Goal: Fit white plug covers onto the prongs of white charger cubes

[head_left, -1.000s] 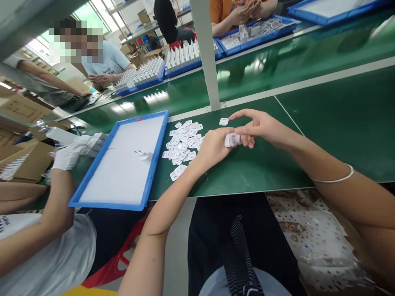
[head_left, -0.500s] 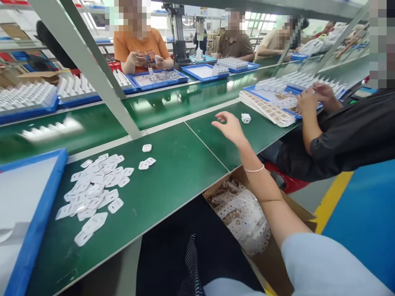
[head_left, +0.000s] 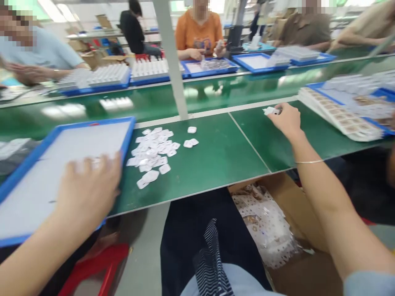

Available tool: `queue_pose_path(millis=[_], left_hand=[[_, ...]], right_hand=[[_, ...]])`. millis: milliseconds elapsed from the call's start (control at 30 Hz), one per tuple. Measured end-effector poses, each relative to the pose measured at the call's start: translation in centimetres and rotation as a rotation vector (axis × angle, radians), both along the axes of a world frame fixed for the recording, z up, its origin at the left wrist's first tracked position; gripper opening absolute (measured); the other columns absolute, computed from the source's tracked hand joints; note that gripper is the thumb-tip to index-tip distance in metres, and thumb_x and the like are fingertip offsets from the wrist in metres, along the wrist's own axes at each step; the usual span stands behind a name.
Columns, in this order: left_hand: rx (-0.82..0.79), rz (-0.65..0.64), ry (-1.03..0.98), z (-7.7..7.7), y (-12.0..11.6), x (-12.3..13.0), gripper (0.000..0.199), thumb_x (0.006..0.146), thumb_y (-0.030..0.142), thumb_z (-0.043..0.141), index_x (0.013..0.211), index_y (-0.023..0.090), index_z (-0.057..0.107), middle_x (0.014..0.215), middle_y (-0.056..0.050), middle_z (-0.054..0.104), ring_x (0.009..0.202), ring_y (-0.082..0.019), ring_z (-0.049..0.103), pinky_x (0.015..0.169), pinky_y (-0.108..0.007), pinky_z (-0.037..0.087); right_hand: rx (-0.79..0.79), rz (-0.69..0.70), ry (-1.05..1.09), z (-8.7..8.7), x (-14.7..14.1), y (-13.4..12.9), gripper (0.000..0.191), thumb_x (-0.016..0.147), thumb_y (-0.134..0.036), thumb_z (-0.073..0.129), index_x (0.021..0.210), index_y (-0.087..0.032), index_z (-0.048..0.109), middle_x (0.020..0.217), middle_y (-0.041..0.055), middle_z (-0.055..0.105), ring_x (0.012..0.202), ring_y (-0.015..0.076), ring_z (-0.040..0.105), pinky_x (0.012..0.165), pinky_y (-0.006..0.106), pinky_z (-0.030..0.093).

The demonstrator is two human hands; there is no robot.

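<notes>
My right hand (head_left: 286, 119) pinches a small white plug piece (head_left: 271, 111) over the green bench (head_left: 212, 164), right of the seam line. Over the blue-rimmed tray (head_left: 55, 137) at the left is my left hand (head_left: 89, 185), blurred, its fingers pointing away from me. Something small and white shows behind its fingertips, but whether the hand holds it is unclear. Between my hands lies a loose pile of flat white pieces (head_left: 152, 150), with a few separate ones (head_left: 191, 130) to its right.
Stacked sheets with brown squares (head_left: 342, 115) lie at the right. A post (head_left: 173, 61) rises from the bench's far edge. An open carton (head_left: 305, 209) holds plastic bags below the front edge. People sit across the line, behind blue trays of white parts.
The view has swung left. My right hand has closed on the white plug that lay on the bench. My left hand has come into view over the left tray.
</notes>
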State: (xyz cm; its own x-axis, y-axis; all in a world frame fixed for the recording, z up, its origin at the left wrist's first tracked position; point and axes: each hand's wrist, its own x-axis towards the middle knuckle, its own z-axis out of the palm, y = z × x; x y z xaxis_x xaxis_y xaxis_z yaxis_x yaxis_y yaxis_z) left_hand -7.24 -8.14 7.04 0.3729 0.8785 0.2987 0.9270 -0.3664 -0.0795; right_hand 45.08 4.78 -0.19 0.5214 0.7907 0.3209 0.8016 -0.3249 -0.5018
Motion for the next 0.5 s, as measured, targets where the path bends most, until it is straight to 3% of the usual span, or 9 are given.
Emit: queue_pose_path(millis=[100,200,300,400,500], left_hand=[[0.048,-0.22,-0.019,0.0,2.3,4.4,0.079,0.085,0.044,0.061,0.154,0.014,0.035,0.147,-0.024,0.051,0.134,-0.048,0.047,0.109,-0.063,0.037],[0.023,-0.443,-0.292,-2.5,7.7,8.3,0.098,0.075,0.044,0.08,0.156,0.02,0.03,0.149,-0.019,0.051,0.132,-0.039,0.052,0.108,-0.051,0.044],[-0.094,-0.451,-0.49,-5.5,12.0,9.0,0.07,0.084,0.028,0.071,0.147,0.018,0.043,0.135,-0.016,0.064,0.116,-0.031,0.064,0.096,-0.044,0.052],[0.02,-0.342,-0.758,-7.4,14.1,7.0,0.044,0.08,0.02,0.073,0.124,0.017,0.063,0.121,-0.012,0.071,0.108,-0.027,0.068,0.096,-0.04,0.053],[0.13,-0.218,-0.959,-8.2,14.7,4.7,0.042,0.075,0.021,0.077,0.116,0.017,0.066,0.117,-0.011,0.072,0.106,-0.026,0.067,0.094,-0.04,0.054]], right_hand=[[0.056,0.536,0.235,1.8,-9.5,-0.3,0.041,0.07,-0.031,0.076,0.105,-0.021,0.058,0.08,0.0038,0.064,0.076,0.0216,0.062,0.076,0.035,0.047],[-0.041,0.94,0.464,3.6,-18.8,-1.4,0.048,0.069,-0.034,0.079,0.103,-0.022,0.047,0.074,-0.0008,0.062,0.068,0.0174,0.057,0.067,0.031,0.043],[-0.089,1.072,0.589,3.8,-24.3,-1.0,0.051,0.068,-0.034,0.08,0.1,-0.023,0.042,0.071,-0.0032,0.06,0.066,0.0162,0.056,0.065,0.029,0.043],[-0.142,1.091,0.744,2.5,-26.0,1.0,0.042,0.077,-0.042,0.074,0.101,-0.021,0.047,0.084,0.0017,0.065,0.074,0.0165,0.06,0.071,0.03,0.047],[-0.232,1.055,0.462,1.1,-26.9,2.3,0.028,0.078,-0.037,0.074,0.093,-0.017,0.062,0.098,0.0079,0.064,0.091,0.0205,0.06,0.083,0.034,0.047]])
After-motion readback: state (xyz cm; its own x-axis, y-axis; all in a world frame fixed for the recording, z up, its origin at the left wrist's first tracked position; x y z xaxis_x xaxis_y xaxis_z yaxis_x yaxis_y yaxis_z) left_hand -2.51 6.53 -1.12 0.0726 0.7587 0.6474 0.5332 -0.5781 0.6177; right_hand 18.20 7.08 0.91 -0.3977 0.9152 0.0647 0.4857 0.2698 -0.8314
